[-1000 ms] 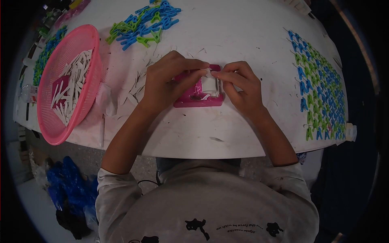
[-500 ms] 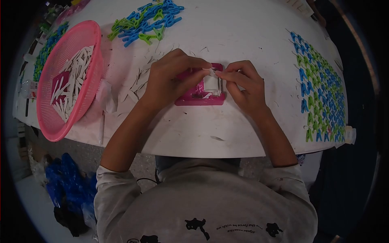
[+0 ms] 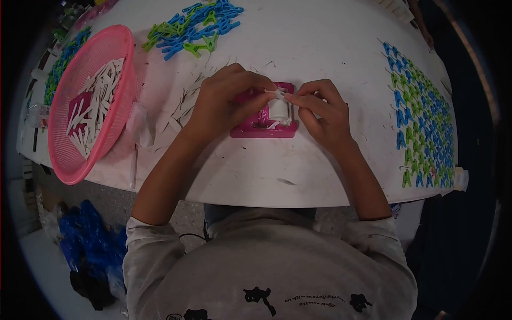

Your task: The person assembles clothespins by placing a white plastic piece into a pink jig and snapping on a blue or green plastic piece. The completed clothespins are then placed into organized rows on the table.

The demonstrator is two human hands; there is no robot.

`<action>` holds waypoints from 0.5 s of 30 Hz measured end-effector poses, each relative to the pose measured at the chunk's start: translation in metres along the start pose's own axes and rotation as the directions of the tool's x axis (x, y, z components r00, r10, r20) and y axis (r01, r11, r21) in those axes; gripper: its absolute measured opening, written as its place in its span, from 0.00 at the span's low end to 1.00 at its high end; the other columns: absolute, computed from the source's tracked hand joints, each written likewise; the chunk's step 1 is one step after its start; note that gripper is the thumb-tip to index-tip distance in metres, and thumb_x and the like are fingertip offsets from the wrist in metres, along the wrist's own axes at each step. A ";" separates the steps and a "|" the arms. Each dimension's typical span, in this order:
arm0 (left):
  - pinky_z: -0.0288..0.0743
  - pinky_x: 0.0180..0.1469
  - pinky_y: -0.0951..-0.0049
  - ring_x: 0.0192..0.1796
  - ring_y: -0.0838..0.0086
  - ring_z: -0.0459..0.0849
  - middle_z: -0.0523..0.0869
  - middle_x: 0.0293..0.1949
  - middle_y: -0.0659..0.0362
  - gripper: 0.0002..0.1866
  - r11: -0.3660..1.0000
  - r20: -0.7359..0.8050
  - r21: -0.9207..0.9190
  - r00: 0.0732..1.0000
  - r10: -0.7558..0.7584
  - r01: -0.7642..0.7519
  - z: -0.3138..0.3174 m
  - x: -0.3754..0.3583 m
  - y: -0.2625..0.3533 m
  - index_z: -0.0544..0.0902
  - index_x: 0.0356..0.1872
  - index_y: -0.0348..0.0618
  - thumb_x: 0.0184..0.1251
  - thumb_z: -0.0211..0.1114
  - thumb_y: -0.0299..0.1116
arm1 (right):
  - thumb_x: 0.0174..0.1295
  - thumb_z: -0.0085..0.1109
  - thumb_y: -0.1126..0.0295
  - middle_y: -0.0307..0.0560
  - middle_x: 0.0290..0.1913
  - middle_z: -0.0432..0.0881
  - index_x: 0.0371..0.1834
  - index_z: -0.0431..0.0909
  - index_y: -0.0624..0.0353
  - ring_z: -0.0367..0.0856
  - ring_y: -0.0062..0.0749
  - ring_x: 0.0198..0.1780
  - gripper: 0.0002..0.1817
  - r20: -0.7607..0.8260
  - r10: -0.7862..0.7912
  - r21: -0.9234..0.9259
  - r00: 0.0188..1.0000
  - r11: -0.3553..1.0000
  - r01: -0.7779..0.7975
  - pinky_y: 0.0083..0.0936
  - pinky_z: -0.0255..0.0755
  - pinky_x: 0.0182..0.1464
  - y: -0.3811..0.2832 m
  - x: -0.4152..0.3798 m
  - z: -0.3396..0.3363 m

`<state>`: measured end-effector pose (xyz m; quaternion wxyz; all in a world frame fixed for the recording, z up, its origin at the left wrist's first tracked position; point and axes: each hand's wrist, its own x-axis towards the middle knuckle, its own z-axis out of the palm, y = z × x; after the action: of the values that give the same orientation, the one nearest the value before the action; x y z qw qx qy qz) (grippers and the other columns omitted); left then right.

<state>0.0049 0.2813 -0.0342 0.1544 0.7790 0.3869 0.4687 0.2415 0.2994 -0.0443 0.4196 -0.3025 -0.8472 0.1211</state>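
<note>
Over a pink tray my two hands meet, fingertips nearly touching. My left hand pinches a small white piece, its fingers pressed together. From the other side, my right hand closes its thumb and fingers at the same white piece. What exactly the piece is cannot be made out. Just below the fingertips a white roll sits in the tray. Loose white strips lie on the table beside my left hand, partly hidden by it.
A pink basket of white strips stands at the left. Blue and green clips lie in a pile at the top and in rows at the right. Blue plastic is below the table. Part of another person's arm shows at top right.
The white piece between my fingertips shows a little more. My hands have barely moved. The other person's arm reaches farther into view at top right.
</note>
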 end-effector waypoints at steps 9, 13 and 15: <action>0.80 0.38 0.75 0.36 0.75 0.85 0.89 0.36 0.60 0.11 0.999 0.048 0.008 0.998 -0.047 0.047 0.000 0.000 0.001 0.88 0.40 0.44 0.56 0.76 0.26 | 0.49 0.66 0.83 0.40 0.37 0.82 0.38 0.90 0.52 0.80 0.29 0.38 0.15 -0.006 -0.042 -0.038 0.999 0.998 0.042 0.23 0.75 0.31 0.002 0.000 0.001; 0.80 0.38 0.75 0.36 0.74 0.85 0.88 0.36 0.60 0.11 0.999 0.064 0.003 0.997 -0.035 0.035 -0.001 0.000 -0.001 0.89 0.40 0.45 0.56 0.76 0.25 | 0.49 0.66 0.83 0.40 0.37 0.82 0.37 0.90 0.52 0.80 0.29 0.38 0.15 0.004 -0.039 -0.047 0.999 0.998 0.039 0.23 0.75 0.31 0.002 0.001 0.000; 0.80 0.38 0.75 0.36 0.74 0.85 0.88 0.36 0.60 0.11 0.999 0.077 0.009 0.996 -0.051 0.051 -0.001 0.000 -0.001 0.89 0.41 0.45 0.55 0.76 0.25 | 0.48 0.66 0.83 0.39 0.37 0.82 0.36 0.90 0.52 0.80 0.29 0.38 0.14 0.006 -0.038 -0.057 0.999 0.998 0.039 0.23 0.76 0.32 0.002 0.000 0.000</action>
<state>0.0040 0.2820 -0.0342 0.1785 0.7868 0.4019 0.4330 0.2420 0.3015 -0.0455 0.4111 -0.2976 -0.8570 0.0896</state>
